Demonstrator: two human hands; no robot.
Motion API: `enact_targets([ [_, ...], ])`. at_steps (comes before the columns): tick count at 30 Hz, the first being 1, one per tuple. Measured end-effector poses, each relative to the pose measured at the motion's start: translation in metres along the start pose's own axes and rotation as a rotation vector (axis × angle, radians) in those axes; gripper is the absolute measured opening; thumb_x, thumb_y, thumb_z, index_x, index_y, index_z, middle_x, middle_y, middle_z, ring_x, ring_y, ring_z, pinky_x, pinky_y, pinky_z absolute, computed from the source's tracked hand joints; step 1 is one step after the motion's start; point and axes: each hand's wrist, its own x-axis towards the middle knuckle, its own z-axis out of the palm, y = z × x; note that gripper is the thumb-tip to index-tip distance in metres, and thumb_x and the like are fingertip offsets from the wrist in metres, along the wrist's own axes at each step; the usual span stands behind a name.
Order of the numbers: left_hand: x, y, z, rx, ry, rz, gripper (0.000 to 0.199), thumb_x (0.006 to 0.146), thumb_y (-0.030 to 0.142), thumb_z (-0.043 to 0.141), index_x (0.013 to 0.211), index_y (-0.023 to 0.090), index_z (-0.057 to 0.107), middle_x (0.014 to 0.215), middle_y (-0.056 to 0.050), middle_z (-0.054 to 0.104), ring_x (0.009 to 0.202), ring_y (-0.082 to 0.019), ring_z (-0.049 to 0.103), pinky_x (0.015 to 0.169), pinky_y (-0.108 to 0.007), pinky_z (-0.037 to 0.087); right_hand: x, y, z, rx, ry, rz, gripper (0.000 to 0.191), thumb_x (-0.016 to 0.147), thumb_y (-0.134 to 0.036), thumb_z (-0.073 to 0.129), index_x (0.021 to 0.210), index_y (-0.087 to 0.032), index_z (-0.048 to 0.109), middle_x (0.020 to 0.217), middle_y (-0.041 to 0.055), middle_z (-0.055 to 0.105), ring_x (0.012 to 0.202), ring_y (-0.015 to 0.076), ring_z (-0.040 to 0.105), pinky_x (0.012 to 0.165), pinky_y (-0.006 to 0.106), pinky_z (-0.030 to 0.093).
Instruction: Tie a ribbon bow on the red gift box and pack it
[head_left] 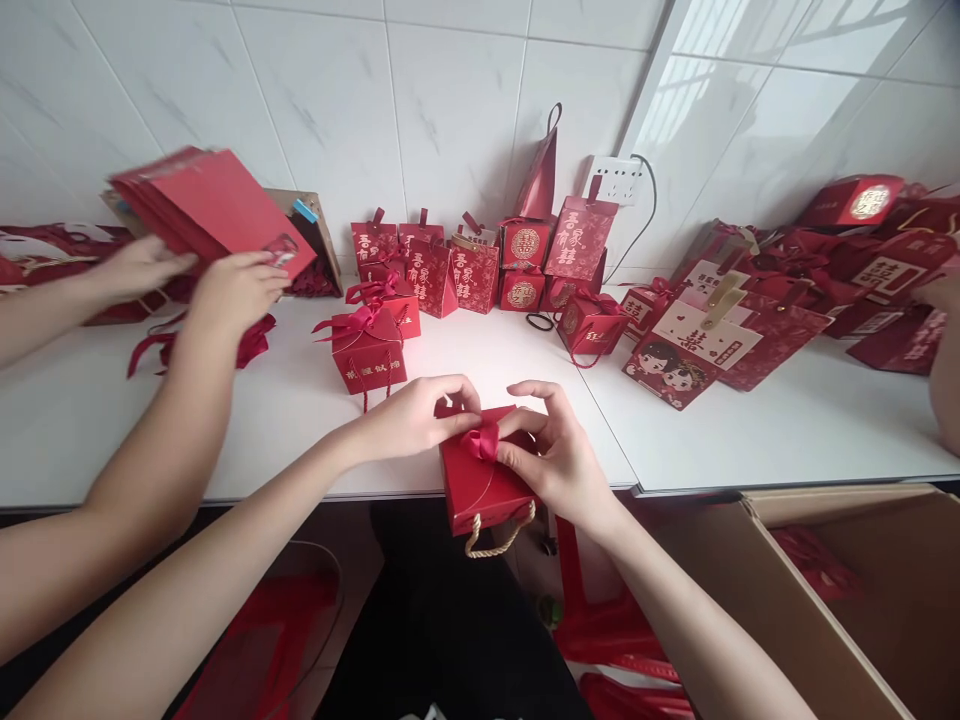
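A small red gift box [480, 490] with a gold rope handle [491, 550] sits at the table's front edge, partly over it. On its lid is a pinkish-red ribbon bow [482, 440]. My left hand [420, 415] pinches the bow's left side between thumb and forefinger. From the right, my right hand [551, 455] closes thumb and fingers on the bow's other side, its forefinger raised. Just beyond my left hand stands a tied red box [367, 355] with a bow and rope handles.
At left, a co-worker's hands [225, 285] hold a stack of flat red cards [217, 210]. Several red boxes [472, 275] line the tiled wall, near a power strip [615, 180]. More boxes [885, 280] crowd the right. An open carton [847, 580] is at lower right.
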Motion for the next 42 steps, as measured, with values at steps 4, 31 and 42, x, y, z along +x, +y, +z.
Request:
enact_targets([
  [4, -0.017, -0.002, 0.008, 0.076, 0.136, 0.063, 0.008, 0.082, 0.025, 0.056, 0.081, 0.019, 0.061, 0.091, -0.002, 0.062, 0.089, -0.015, 0.057, 0.081, -0.027, 0.045, 0.0, 0.002, 0.002, -0.049, 0.05, -0.021, 0.033, 0.082, -0.02, 0.059, 0.105, -0.026, 0.037, 0.081, -0.0033, 0.064, 0.067, 0.0104, 0.059, 0.056, 0.022, 0.045],
  [31, -0.024, 0.01, 0.048, -0.309, 0.328, -0.139, 0.03, 0.085, 0.037, 0.051, 0.065, 0.019, 0.065, 0.098, -0.005, 0.055, 0.102, -0.02, 0.051, 0.093, -0.035, 0.041, 0.004, -0.007, -0.007, -0.417, 0.006, -0.118, 0.004, 0.088, -0.019, 0.051, 0.091, -0.021, 0.052, 0.082, 0.0006, 0.06, 0.072, 0.012, 0.058, 0.066, 0.025, 0.047],
  [42, -0.022, 0.009, 0.05, -0.38, 0.363, -0.124, 0.032, 0.084, 0.034, 0.049, 0.057, 0.018, 0.057, 0.096, -0.004, 0.054, 0.096, -0.019, 0.051, 0.087, -0.033, 0.042, -0.01, -0.017, -0.009, -0.916, 0.061, -0.5, 0.006, 0.085, -0.021, 0.06, 0.09, -0.018, 0.061, 0.111, 0.0116, 0.053, 0.101, 0.0208, 0.054, 0.083, 0.037, 0.049],
])
